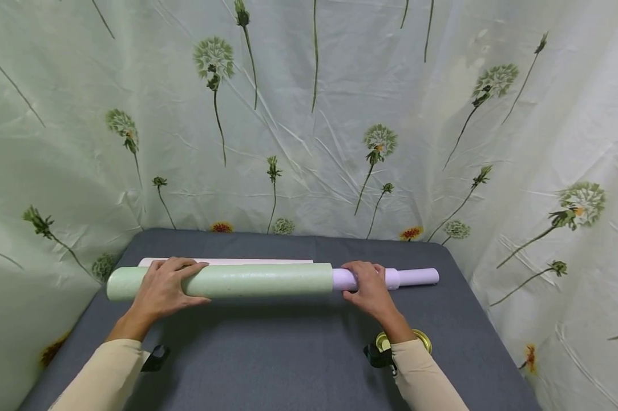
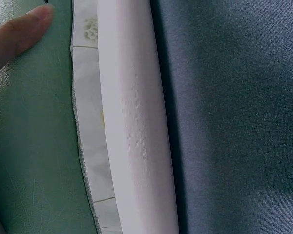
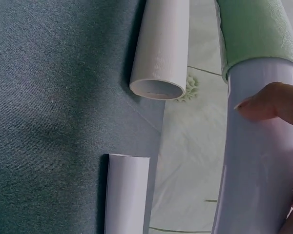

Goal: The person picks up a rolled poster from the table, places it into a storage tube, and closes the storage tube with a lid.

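A thick pale green roll of textured sheet lies crosswise above the grey table. My left hand grips it near its left end, thumb in front and fingers over the top. From its right end sticks a glossy lilac roll, seated inside the green one in the right wrist view. My right hand holds this lilac roll just right of the joint, with the thumb pressed along its side. Beyond both hands, a whitish-pink roll with a hollow end rests on the table.
A thinner lilac roll lies on the table at the right, past the right hand. A gold-coloured round item sits partly hidden under the right forearm. The grey tabletop meets a floral curtain behind and at both sides.
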{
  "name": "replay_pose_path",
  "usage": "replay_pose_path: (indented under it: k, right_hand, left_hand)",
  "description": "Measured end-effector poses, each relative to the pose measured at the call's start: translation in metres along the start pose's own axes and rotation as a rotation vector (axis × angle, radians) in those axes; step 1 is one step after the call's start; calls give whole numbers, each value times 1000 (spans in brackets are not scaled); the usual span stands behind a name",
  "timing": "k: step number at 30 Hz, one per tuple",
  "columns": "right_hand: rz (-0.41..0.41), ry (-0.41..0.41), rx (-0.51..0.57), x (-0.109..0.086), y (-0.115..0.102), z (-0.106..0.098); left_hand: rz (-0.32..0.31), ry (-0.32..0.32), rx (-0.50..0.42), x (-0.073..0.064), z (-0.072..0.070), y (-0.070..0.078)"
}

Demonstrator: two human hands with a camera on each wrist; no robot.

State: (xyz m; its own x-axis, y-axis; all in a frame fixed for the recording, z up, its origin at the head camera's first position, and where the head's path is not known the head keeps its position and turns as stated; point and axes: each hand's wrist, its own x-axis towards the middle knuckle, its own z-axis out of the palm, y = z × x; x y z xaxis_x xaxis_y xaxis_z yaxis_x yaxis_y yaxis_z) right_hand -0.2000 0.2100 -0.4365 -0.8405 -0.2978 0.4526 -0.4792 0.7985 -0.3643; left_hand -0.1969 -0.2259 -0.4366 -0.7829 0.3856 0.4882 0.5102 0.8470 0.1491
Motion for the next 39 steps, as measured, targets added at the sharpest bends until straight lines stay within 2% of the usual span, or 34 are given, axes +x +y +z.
replay_pose_path:
  k: [13,17,26,35,39]
  right_hand:
    - [-14,8,-16,0,-7,3]
    - [-20,7,-15,0,-9,5]
    - [-54,5,-17,7,-14,9]
    - [-63,-22,-38,6,-15,8]
    - [-62,-37,-34,5,-14,5]
  left_hand:
    - [30,33,-5,1,6,5]
    - [23,33,-4,1,7,7]
    - [17,40,13,1,5,4]
    - [6,10,8,1,3,3]
    - [16,27,10,1,6,2]
